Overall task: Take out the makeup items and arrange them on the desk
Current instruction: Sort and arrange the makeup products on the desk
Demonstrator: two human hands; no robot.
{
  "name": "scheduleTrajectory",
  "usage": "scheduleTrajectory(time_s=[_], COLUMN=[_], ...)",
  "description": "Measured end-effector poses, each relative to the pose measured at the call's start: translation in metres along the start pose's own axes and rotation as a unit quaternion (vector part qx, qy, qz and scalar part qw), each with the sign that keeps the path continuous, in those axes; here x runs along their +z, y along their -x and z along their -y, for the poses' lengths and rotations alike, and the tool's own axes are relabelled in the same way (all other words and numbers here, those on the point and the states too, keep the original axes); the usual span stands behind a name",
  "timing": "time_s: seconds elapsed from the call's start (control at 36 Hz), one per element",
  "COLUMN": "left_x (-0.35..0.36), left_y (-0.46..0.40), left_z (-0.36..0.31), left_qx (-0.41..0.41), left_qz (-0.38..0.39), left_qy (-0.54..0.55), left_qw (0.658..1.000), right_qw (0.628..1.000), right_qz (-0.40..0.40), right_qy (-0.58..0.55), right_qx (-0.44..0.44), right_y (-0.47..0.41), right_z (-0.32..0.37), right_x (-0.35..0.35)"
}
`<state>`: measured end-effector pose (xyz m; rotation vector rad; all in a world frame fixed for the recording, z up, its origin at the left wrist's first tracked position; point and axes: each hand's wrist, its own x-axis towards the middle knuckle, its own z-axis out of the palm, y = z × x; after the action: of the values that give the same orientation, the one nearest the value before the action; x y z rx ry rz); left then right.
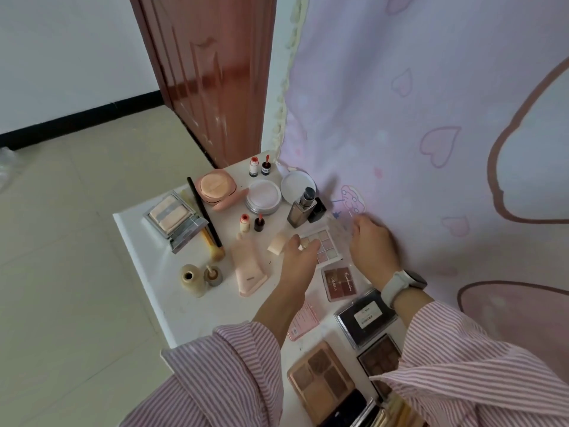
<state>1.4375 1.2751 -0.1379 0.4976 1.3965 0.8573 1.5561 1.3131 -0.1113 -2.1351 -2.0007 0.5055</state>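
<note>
Left edge of the white desk (144,248): an open mirrored powder compact (172,218), crossed by a long black-handled brush (203,215) and a gold-handled brush (209,241). Below these, an uncapped beige bottle (191,280) and its applicator cap (213,275) standing just beside it.

Centre rear: a peach cushion compact (215,186), 2 small red-topped bottles (259,166), an open loose-powder jar (264,197) with its lid (297,184) propped behind, and a foundation pump bottle (303,208). In front, a pink tube (249,274) lying flat, with its beige cap (277,241) just beside my left hand (300,260).

Centre: my left grip pinches the near edge of a pale eyeshadow palette (324,245) resting on the desk; my right hand (372,241), its fingers curled, holds the palette's clear lid (338,226) at the far side, raised.

Right and foreground: a reddish-brown palette (340,282), a pink card (303,320), a black case (365,317), a dark brown palette (380,359) and a bronze 4-pan palette (321,377). A white watch (403,283) sits on my right wrist, against the pink curtain (431,118).
</note>
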Motion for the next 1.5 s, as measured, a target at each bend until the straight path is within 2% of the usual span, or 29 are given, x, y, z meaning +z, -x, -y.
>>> scheduleTrajectory(time_s=[0.14, 0.33, 0.39, 0.5, 0.67, 0.81, 0.89, 1.0, 1.08, 1.19, 1.28, 1.36, 1.44, 1.47, 1.5], left_x=[0.0, -0.003, -0.003, -0.006, -0.014, -0.029, -0.042, -0.063, -0.076, -0.09, -0.101, -0.11, -0.114, -0.115, -0.114], left_y=[0.001, 0.007, 0.01, 0.011, 0.017, 0.03, 0.042, 0.058, 0.068, 0.078, 0.08, 0.081, 0.08, 0.079, 0.081], left_z=[0.004, 0.006, 0.008, 0.017, 0.031, 0.041, 0.053, 0.079, 0.095, 0.114, 0.128, 0.14, 0.146, 0.145, 0.142], left_qx=[0.008, 0.032, 0.048, 0.071, 0.135, 0.222, 0.265, 0.277, 0.291, 0.305, 0.289, 0.281, 0.295, 0.306, 0.311], left_qz=[-0.006, -0.001, -0.001, -0.014, -0.018, -0.041, -0.065, -0.111, -0.145, -0.18, -0.192, -0.183, -0.179, -0.178, -0.178], left_qy=[-0.009, -0.054, -0.067, -0.141, -0.264, -0.374, -0.419, -0.472, -0.502, -0.542, -0.565, -0.579, -0.579, -0.564, -0.531], left_qw=[1.0, 0.998, 0.997, 0.987, 0.955, 0.9, 0.866, 0.83, 0.801, 0.762, 0.749, 0.743, 0.739, 0.746, 0.768], right_qw=[1.0, 0.977, 0.967, 0.95, 0.943, 0.964, 0.985, 0.993, 0.988, 0.987, 0.996, 0.996, 0.973, 0.963, 0.955], right_qz=[-0.013, -0.088, -0.082, -0.068, -0.074, -0.093, -0.05, 0.02, 0.035, 0.026, -0.01, -0.035, 0.053, 0.088, 0.12], right_qy=[0.001, 0.166, 0.218, 0.29, 0.317, 0.2, 0.132, 0.118, 0.145, 0.156, 0.088, -0.059, -0.216, -0.248, -0.267], right_qx=[-0.025, -0.103, -0.103, -0.093, -0.067, -0.145, -0.1, -0.011, 0.026, 0.031, 0.01, -0.048, -0.06, -0.055, -0.053], right_y=[-0.003, 0.02, 0.02, 0.02, 0.022, 0.036, 0.057, 0.067, 0.064, 0.065, 0.07, 0.086, 0.11, 0.117, 0.125], right_z=[-0.006, -0.016, -0.019, -0.019, -0.025, -0.03, -0.03, -0.023, -0.019, -0.019, -0.02, -0.019, -0.011, -0.007, -0.003], right_x=[0.01, 0.026, 0.027, 0.027, 0.029, 0.027, 0.034, 0.049, 0.063, 0.072, 0.071, 0.065, 0.056, 0.052, 0.05])
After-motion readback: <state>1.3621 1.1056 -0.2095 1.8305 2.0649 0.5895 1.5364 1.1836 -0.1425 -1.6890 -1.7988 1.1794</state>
